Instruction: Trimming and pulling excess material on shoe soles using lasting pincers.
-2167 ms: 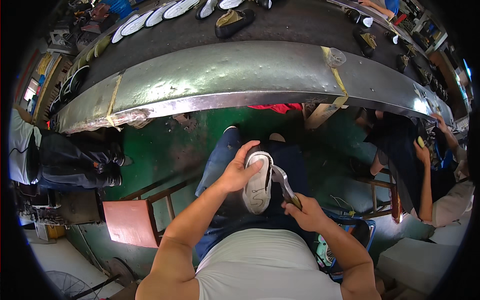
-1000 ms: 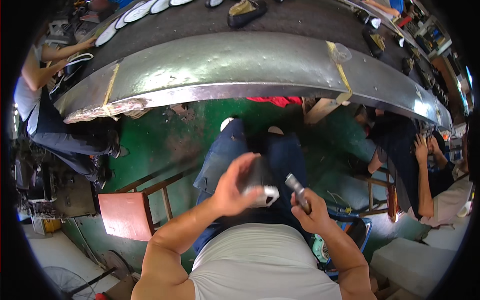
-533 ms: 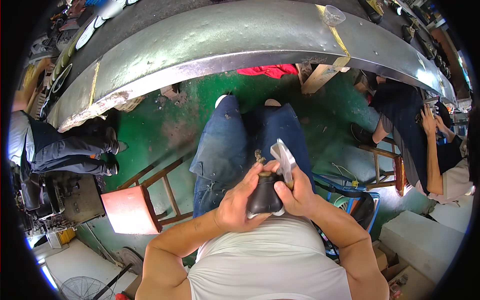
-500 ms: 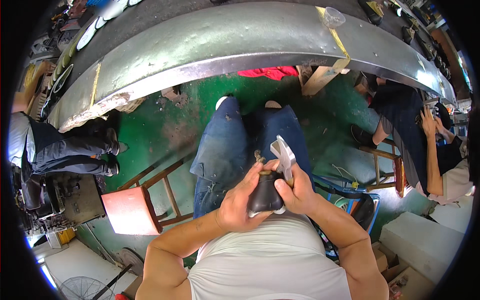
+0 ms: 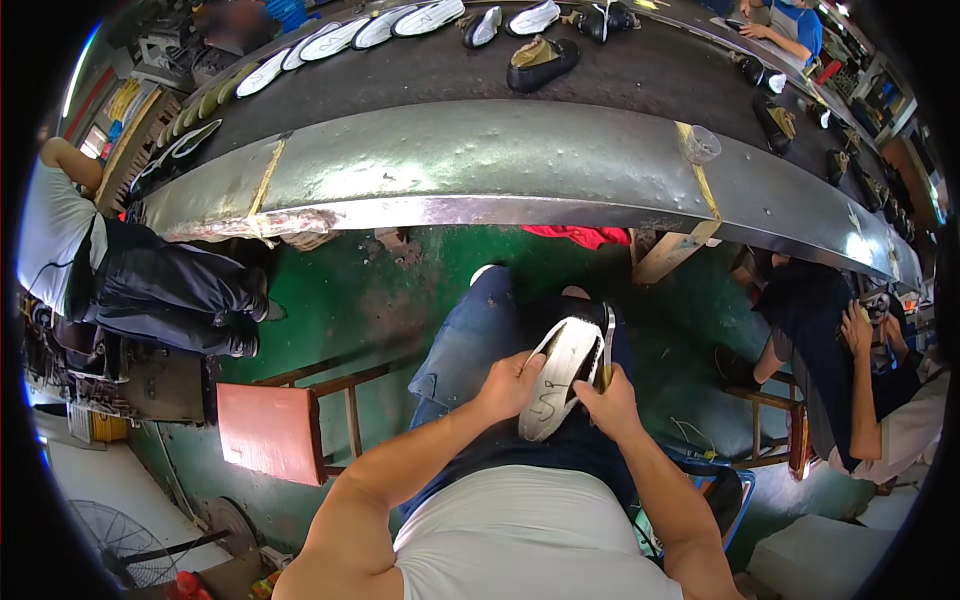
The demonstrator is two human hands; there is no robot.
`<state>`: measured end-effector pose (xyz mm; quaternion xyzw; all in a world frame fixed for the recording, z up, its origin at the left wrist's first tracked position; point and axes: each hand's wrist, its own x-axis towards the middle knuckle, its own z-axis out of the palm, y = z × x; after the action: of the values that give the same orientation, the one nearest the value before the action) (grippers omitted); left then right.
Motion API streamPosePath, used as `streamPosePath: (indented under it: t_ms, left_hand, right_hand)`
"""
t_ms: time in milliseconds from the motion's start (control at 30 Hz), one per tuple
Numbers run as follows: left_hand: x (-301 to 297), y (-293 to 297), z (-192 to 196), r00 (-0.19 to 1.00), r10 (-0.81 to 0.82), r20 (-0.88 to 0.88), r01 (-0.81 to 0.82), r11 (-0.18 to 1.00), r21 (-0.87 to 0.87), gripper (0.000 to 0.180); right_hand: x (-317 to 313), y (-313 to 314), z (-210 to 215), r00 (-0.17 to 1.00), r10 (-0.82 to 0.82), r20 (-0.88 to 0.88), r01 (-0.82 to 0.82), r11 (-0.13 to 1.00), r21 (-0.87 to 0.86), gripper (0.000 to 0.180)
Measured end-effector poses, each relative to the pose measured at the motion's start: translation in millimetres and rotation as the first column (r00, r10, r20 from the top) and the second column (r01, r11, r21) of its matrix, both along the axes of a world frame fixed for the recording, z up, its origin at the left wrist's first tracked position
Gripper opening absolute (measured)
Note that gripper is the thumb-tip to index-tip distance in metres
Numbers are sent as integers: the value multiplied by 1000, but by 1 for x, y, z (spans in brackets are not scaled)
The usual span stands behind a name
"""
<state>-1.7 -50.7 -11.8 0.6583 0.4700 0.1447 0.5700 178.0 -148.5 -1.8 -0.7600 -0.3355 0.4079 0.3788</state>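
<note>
A shoe (image 5: 560, 385) lies bottom up over my lap, its white underside marked with a dark scrawled line and dark material showing along its edge. My left hand (image 5: 508, 387) grips its left side, with the thumb on the white underside. My right hand (image 5: 614, 405) is closed round the yellowish handle of a hammer (image 5: 609, 335), whose silver head stands close beside the shoe's right edge. The right thumb reaches to that edge. How the right fingers wrap the handle is partly hidden.
Ahead runs a dark workbench with a dented metal edge (image 5: 450, 160). It carries a black shoe (image 5: 542, 66), a row of white-bottomed shoes (image 5: 335, 40) and a clear plastic cup (image 5: 702, 145). A reddish stool (image 5: 265, 430) stands left. People sit at left (image 5: 70, 250) and right (image 5: 865, 370).
The shoe has turned from its black upper to its white underside and moved forward from my belly. The hammer has turned in my right hand. My view has tilted up, showing more bench.
</note>
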Motion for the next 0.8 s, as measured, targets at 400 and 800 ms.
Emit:
streamPosePath:
  t_ms: [400,800]
  left_hand:
    - [1,25,1,795,-172,582,531,660,-531,93]
    - [-3,-26,-29,926,-331,179,360,918,-168,97]
  right_hand:
    - [43,-19,8,982,64,-176,-84,991,-106,36]
    - [39,-63,64,631,586,509,-637,765,-92,41]
